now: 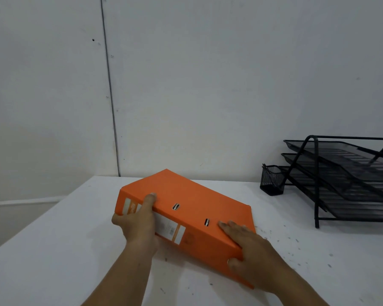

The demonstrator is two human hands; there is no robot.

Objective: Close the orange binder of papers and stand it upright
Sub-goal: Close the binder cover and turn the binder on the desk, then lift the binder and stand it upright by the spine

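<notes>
With the closed orange binder (186, 208) lying flat on the surface (53, 250), spine toward the person, its long axis runs between the left hand (135, 221) and right hand (250, 250), both curled round it.

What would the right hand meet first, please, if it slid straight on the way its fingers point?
The right hand points up-left along the orange binder. It would probably meet the nearer metal slot in the cover first, just ahead of its fingertips, though the exact line is hard to judge.
</notes>
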